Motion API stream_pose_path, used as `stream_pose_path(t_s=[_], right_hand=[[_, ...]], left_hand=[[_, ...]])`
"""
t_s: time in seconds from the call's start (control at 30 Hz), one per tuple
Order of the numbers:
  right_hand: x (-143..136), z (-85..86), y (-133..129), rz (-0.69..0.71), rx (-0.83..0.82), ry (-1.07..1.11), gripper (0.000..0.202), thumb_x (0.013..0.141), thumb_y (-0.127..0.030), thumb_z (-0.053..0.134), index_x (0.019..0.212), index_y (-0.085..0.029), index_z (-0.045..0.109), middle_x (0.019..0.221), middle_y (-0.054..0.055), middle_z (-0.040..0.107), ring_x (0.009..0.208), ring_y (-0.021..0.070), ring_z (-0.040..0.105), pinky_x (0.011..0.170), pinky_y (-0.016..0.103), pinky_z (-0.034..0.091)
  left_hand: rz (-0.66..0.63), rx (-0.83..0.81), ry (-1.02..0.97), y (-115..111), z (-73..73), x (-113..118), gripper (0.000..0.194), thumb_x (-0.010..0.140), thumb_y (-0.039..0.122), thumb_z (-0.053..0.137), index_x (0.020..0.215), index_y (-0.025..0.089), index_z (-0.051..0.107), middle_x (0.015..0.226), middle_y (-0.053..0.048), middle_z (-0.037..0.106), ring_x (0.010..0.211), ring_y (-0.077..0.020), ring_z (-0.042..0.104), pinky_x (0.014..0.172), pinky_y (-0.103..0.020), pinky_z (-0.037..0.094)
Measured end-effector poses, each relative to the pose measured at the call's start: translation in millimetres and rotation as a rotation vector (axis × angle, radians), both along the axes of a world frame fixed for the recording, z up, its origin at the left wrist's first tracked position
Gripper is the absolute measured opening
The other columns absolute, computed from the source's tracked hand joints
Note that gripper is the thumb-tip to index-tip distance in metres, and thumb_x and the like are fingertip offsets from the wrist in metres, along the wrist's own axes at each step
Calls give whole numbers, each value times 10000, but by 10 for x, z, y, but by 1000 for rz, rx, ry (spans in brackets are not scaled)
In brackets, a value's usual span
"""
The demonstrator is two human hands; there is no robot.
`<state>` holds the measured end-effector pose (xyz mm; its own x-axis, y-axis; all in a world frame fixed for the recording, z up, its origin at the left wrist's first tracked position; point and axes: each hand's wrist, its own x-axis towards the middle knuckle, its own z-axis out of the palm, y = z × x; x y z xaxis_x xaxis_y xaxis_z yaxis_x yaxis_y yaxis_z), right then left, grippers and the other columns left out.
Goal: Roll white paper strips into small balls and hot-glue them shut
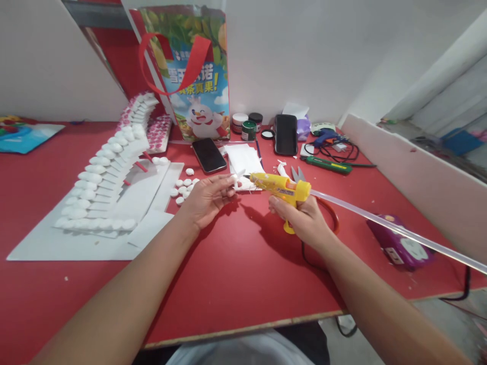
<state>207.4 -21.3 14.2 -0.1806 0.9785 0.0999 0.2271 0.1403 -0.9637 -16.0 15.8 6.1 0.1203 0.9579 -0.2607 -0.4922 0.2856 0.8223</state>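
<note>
My right hand [304,217] is wrapped round the handle of a yellow hot glue gun [276,185], its nozzle pointing left. A long see-through glue stick [384,219] runs out of the gun's back end. Between the fingertips of my left hand [211,196] is a small white piece [235,179], right by the nozzle; its exact shape is partly hidden. Several loose white oval pieces [185,188] lie on the table just left of that hand. Farther left, a curved white structure [102,175] edged with rows of similar ovals stands on white board [34,248].
Behind my hands are a black phone [209,155], white paper [243,158], paint jars [248,131] and a printed bag [190,76]. Scissors [299,175], a green-handled tool [329,165], a cable [338,147] and a purple power strip [399,242] lie on the red table's right side [236,284].
</note>
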Motion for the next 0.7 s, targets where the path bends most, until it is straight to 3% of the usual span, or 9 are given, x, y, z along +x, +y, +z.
stream_pose_path(t_s=[0.2, 0.4, 0.7], right_hand=[[-29, 26, -16, 4, 29, -61, 316, 927, -458, 653, 744, -202, 622, 663, 11, 557, 619, 146, 508, 540, 275, 409], [-36, 62, -18, 5, 38, -91, 335, 918, -459, 634, 716, -198, 577, 618, -18, 481, 558, 114, 427, 516, 262, 361], [-15, 36, -13, 5, 24, -29, 346, 950, -473, 626, 746, -200, 571, 642, -18, 497, 563, 115, 446, 524, 267, 359]], left_hand=[[-46, -24, -32, -15, 15, 15, 305, 621, 240, 946, 810, 70, 777, 770, -21, 681, 584, -43, 532, 683, -225, 561], [-52, -44, -27, -29, 22, 25, 285, 621, 219, 937, 823, 82, 790, 798, -42, 704, 584, -51, 540, 696, -235, 581], [-59, -47, -52, -25, 3, 7, 252, 641, 182, 928, 804, 70, 772, 758, -30, 676, 577, -47, 539, 660, -203, 557]])
